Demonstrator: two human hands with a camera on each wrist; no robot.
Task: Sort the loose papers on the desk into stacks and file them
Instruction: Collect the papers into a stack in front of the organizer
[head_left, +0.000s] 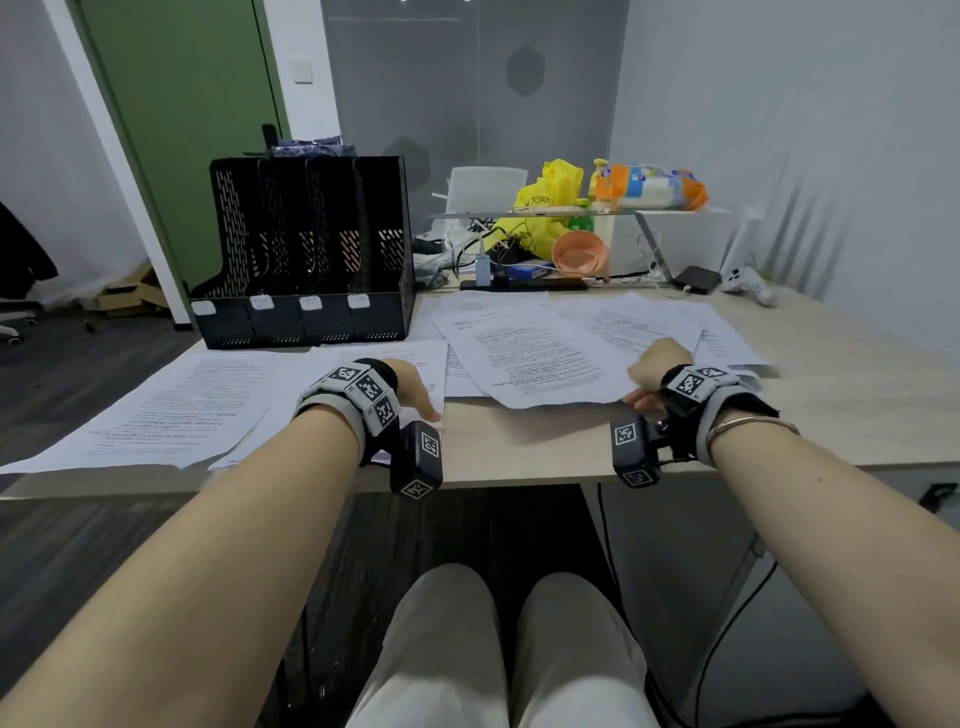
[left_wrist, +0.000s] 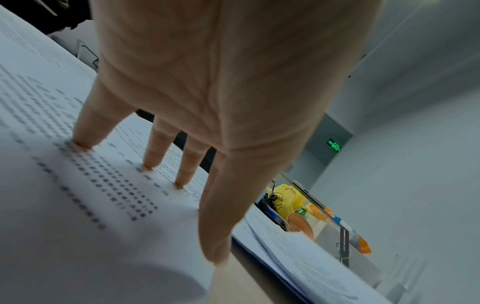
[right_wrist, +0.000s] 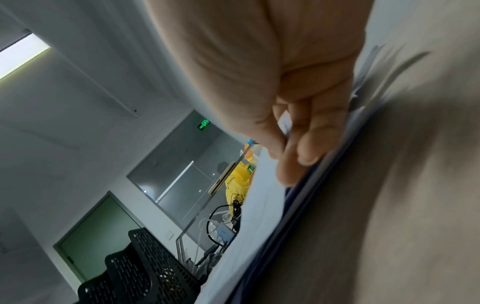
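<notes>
left hand (head_left: 410, 387): flat, fingers spread on sheet (head_left: 363, 395) | right hand (head_left: 649, 371): grip pinching tilted page (head_left: 535, 358) corner

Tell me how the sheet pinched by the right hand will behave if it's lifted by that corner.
Probably floppy: the sheet is one thin page, and the right hand pinches only its near corner. It overlaps neighbouring papers, so lifting may drag them. Likely very light.
</notes>
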